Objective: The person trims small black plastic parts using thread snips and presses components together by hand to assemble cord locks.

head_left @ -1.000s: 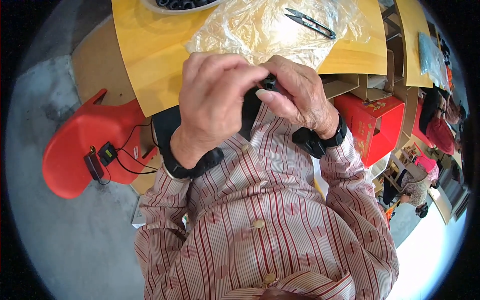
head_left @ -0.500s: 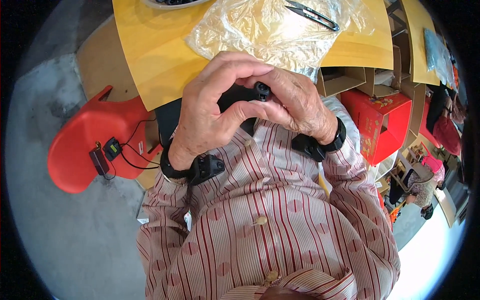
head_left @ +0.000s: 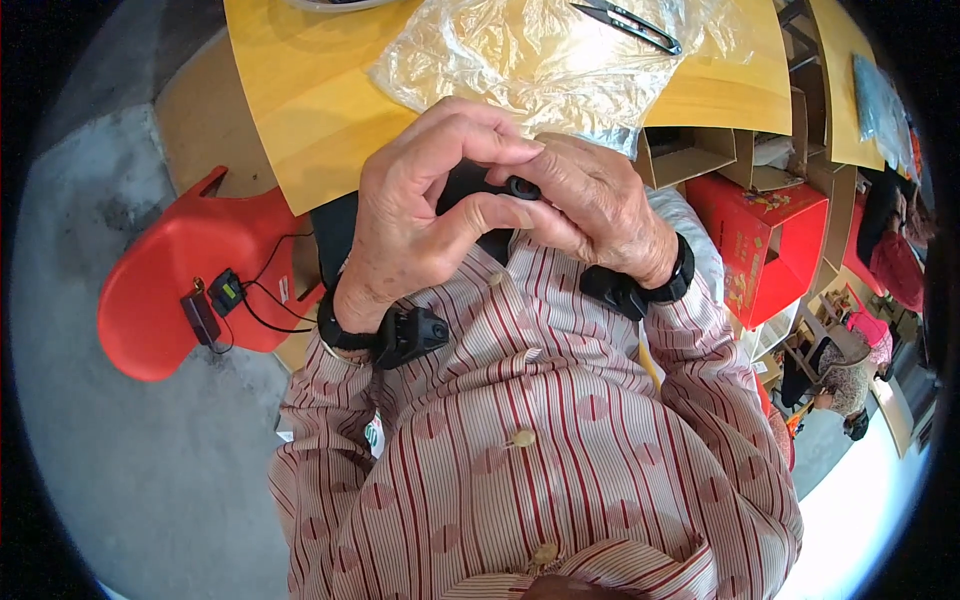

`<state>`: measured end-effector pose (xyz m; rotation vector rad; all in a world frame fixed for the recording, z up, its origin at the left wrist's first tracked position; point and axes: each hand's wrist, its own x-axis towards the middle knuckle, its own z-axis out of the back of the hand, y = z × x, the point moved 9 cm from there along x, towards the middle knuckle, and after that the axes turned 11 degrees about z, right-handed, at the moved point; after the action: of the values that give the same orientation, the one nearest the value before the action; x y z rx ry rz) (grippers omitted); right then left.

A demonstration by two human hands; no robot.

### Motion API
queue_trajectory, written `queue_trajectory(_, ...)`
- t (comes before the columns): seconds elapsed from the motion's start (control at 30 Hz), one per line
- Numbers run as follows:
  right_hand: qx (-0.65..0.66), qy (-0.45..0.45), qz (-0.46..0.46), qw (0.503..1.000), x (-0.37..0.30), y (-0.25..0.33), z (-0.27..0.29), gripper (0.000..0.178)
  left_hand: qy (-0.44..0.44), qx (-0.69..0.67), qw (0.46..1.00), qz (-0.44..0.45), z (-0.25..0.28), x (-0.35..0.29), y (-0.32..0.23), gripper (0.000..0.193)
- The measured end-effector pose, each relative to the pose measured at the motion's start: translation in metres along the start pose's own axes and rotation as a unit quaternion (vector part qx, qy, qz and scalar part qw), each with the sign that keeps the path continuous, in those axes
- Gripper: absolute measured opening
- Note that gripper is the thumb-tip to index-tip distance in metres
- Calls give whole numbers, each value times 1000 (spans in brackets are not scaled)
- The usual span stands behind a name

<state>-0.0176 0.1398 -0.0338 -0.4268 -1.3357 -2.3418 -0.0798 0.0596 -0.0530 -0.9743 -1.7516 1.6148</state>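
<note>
Both my hands meet in front of my chest, around a small black round part [head_left: 522, 187] with a hollow end. My right hand [head_left: 600, 205] is closed, pinching it between thumb and fingers. My left hand [head_left: 405, 210] curves in from the other side, its thumb tip against the lower side of the part and its fingertips by the right hand's knuckles. The rest of the part is hidden by the fingers. Beyond the hands, a crumpled clear plastic bag [head_left: 450, 65] lies on the yellow tabletop [head_left: 300, 110], with black thread snips [head_left: 632, 27] on top.
A white bowl [head_left: 340, 5] stands at the table's far edge. On the left is a red chair [head_left: 150, 290] carrying a small black device [head_left: 228, 290] with cables. To the right are cardboard boxes [head_left: 690, 160] and a red box [head_left: 740, 245]. A person [head_left: 845, 375] sits farther right.
The black part has tipped and sunk deeper between my fingers, so less of it shows. My left fingers have lifted and shifted slightly.
</note>
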Motion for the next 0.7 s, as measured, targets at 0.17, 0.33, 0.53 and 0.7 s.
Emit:
queue_trajectory(0.17,4,11,-27,1000,-1,-7,3,28,-17,15,1000,-5,-1,2,2,36)
queue_trajectory(0.33,-24,5,-29,999,1,-5,9,31,-8,25,1000,-13,-2,4,-3,41)
queue_trajectory(0.53,-42,7,-14,999,-1,-1,7,31,-5,44,999,-14,-3,2,-6,40)
queue_trajectory(0.7,-53,-1,8,999,-2,3,7,32,-10,27,999,-20,-3,0,-4,34)
